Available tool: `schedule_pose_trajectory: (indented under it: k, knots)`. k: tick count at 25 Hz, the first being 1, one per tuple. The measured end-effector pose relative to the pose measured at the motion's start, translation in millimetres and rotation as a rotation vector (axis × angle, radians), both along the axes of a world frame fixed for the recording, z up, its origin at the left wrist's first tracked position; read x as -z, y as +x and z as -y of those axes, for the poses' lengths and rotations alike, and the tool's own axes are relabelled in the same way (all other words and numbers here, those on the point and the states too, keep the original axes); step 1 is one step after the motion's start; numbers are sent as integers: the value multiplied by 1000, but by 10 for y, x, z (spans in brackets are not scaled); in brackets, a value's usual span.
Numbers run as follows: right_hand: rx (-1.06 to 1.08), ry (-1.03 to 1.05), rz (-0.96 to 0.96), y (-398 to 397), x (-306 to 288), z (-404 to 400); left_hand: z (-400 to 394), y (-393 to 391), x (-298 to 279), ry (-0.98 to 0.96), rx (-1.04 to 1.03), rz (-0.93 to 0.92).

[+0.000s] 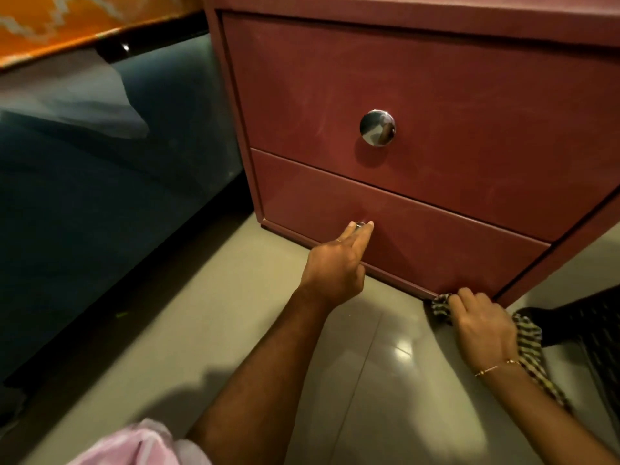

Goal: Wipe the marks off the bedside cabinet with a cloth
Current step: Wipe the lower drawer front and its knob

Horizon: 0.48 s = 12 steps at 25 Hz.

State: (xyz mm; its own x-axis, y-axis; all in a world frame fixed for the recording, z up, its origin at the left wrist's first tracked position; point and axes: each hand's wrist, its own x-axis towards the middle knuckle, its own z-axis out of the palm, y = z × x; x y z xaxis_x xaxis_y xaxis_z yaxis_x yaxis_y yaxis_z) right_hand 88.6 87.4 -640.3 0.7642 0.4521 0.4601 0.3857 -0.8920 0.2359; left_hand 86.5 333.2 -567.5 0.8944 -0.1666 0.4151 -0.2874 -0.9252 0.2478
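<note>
The fingers (360, 233) of the left hand (333, 263) reach forward toward twelve o'clock, two of them pinched narrowly around the small lower knob (360, 224), which they almost hide. A thin ring shows on one finger. The right hand (483, 325) sits at about four o'clock from the left one, its fingers curled shut over a bunched checked cloth (526, 340). The front end of the cloth presses against the bottom edge of the cabinet (436, 95), near its lower right corner, just where the base meets the floor (201, 313). The cloth's long axis runs from about eleven o'clock at the cabinet to five o'clock, trailing back under the wrist and along the forearm. A thin bracelet (496, 367) circles that wrist.

The cabinet is reddish-pink with two drawers, and faint pale smears show across both fronts. The upper drawer (469, 146) carries a round shiny knob (377, 127) at its middle; the lower drawer (436, 243) lies beneath it, toward six o'clock. At nine o'clock from the cabinet stands a dark bed side (117, 196), with an orange patterned spread (50, 25) above it at eleven o'clock. The floor is pale glossy tile. A pink sleeve (141, 444) shows at seven o'clock.
</note>
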Motion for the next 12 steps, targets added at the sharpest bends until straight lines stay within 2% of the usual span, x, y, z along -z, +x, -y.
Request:
schedule_pose_trajectory:
  k: [2, 8, 12]
  knots:
    - [-40, 13, 16, 74, -4, -140, 15, 6, 30, -11, -10, -19]
    - [-235, 24, 87, 522, -45, -1378, 3, 13, 24, 41, -3, 20]
    - [-275, -104, 60, 446, -41, -1045, -19, 25, 32, 23, 13, 55]
